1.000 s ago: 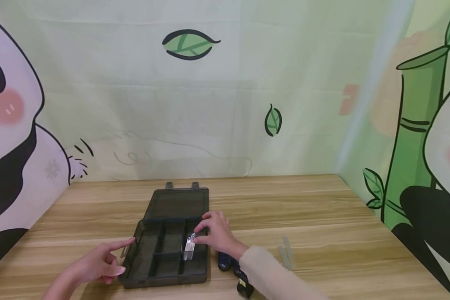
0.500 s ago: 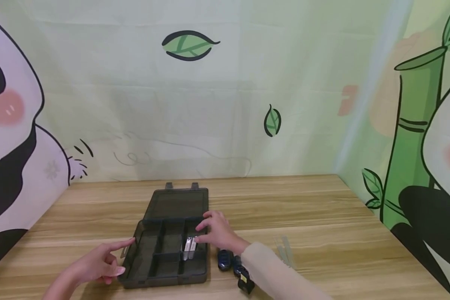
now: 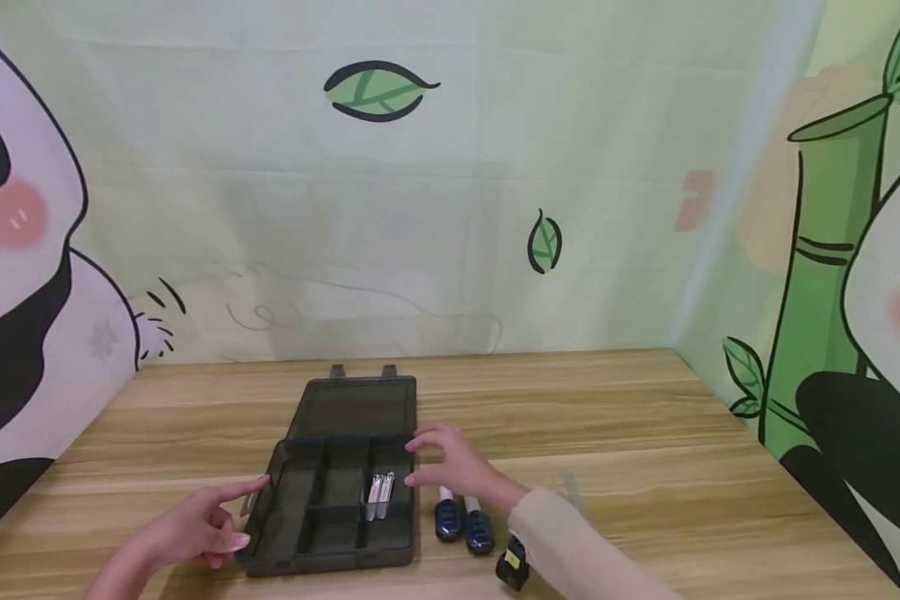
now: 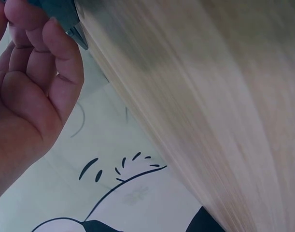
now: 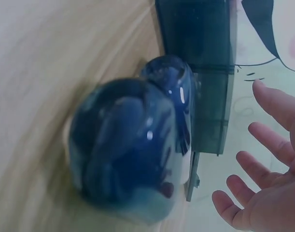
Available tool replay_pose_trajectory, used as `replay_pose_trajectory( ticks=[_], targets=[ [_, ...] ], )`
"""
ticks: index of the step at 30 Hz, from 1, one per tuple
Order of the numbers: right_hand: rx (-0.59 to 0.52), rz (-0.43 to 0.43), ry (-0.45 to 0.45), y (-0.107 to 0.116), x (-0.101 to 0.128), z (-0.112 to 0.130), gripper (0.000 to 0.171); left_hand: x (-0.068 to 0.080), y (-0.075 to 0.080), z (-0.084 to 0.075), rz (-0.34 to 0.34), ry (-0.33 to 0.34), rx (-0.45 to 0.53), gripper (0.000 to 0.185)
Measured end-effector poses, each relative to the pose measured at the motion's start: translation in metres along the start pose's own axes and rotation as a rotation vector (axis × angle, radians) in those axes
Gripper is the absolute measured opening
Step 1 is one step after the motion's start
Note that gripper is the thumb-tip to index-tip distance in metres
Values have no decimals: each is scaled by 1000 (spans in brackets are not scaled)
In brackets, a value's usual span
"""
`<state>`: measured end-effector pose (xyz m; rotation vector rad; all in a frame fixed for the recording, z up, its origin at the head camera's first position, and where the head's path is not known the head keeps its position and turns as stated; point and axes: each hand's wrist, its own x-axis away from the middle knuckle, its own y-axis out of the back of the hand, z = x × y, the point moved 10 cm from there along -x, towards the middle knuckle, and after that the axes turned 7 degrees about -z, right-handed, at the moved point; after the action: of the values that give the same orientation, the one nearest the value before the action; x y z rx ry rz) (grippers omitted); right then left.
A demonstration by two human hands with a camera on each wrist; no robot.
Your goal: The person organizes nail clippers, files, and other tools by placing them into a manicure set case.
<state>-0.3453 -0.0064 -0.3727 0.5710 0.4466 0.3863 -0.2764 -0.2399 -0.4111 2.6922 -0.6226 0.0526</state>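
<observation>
An open dark translucent compartment box (image 3: 300,546) lies on the table in the head view, its lid folded back behind it. Two silvery nail clippers (image 3: 379,492) lie side by side in its right part, at a cross divider. My left hand (image 3: 195,525) rests against the box's left side, index finger straight along the edge and thumb at the front corner. Just right of the box, my right hand (image 3: 457,467) hovers with spread fingers and holds nothing. Below it lie two navy-ended things (image 3: 447,518) with white shafts; their kind is unclear.
A small black object (image 3: 513,563) with a yellow patch lies by the right sleeve. Partly behind that forearm are thin clear strips (image 3: 574,492). A printed cloth backdrop (image 3: 450,250) stands at the table's (image 3: 607,400) back edge.
My right hand has let go of a nail clipper, which now lies beside the other one. The hand has drawn back right, out of the box. My left hand stays put.
</observation>
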Motion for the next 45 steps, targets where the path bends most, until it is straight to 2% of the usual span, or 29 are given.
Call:
replay_pose_trajectory(
  ticks=[11, 13, 18, 27, 32, 39, 45],
  targets=[
    [-101, 6, 2, 18, 12, -4, 42, -1, 0, 1, 4, -3, -1, 56],
    [-92, 5, 10, 21, 15, -4, 41, -1, -1, 0, 0, 1, -10, 61],
    [-70, 24, 22, 25, 20, -6, 41, 0, -1, 0, -3, 6, -9, 58],
    [65, 40, 52, 35, 34, -8, 46, 0, -2, -1, 15, 1, 12, 62],
    [86, 49, 71, 40, 42, -6, 45, 0, -2, 0, 19, 3, 7, 69],
    [91, 19, 48, 56, 50, -11, 46, 0, -3, -1, 11, 19, -7, 74],
    [105, -2, 94, 69, 56, -10, 48, 0, -3, -1, 9, 22, -6, 74]
  ],
)
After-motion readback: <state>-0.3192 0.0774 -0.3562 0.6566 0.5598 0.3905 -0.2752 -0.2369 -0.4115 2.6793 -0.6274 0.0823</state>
